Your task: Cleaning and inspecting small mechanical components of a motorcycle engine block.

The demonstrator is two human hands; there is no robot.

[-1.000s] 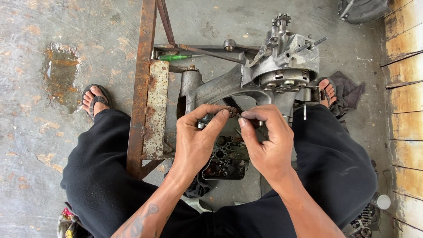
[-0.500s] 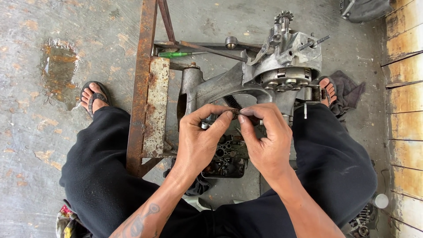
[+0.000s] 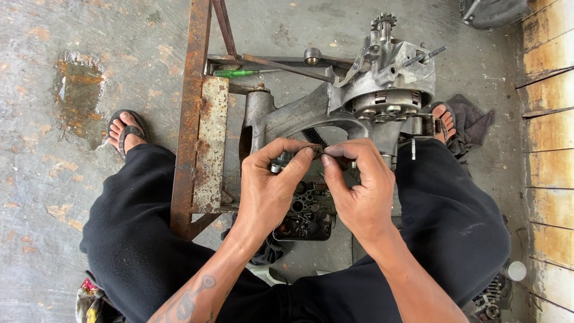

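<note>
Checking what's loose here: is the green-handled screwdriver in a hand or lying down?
Lying down. The green-handled screwdriver rests on the rusty frame, away from the left hand and right hand.

left hand (image 3: 272, 188) fingertips now meeting right hand (image 3: 359, 188)

Your left hand (image 3: 272, 185) and right hand (image 3: 359, 191) pinched a small dark part (image 3: 315, 149) too tiny to identify. Your fingers hid most of the silver piece (image 3: 276, 168) beneath. The black bag (image 3: 487, 11) and rusty frame (image 3: 194, 72) ran off the top edge.
</note>
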